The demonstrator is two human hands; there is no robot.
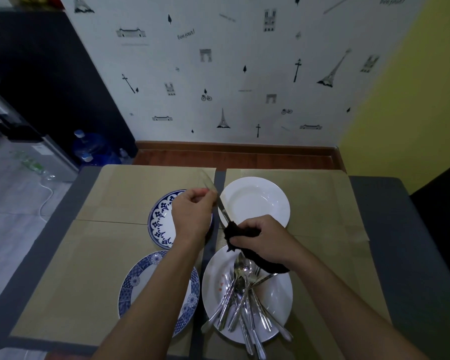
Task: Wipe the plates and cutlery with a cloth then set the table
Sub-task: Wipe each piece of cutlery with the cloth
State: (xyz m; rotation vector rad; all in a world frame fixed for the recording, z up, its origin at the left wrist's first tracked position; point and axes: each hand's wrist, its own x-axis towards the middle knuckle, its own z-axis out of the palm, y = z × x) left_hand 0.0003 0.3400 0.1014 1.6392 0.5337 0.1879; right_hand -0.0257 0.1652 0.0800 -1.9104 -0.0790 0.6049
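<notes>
My left hand (192, 214) pinches the handle of a table knife (220, 203) above the table. The knife's blade runs down into a black cloth (240, 233), which my right hand (260, 237) grips around it. Below my right hand a white plate (213, 294) holds several spoons and forks (242, 300) in a loose pile. A clean white plate (260, 198) lies at the far right. Two blue-patterned plates lie on the left, one far (159, 219) and one near (135, 281), both partly hidden by my left arm.
Tan placemats (115, 198) cover the grey table (390, 229). Behind the table is a papered wall with a wooden skirting. Blue water bottles (89, 146) and an appliance stand on the floor at the left.
</notes>
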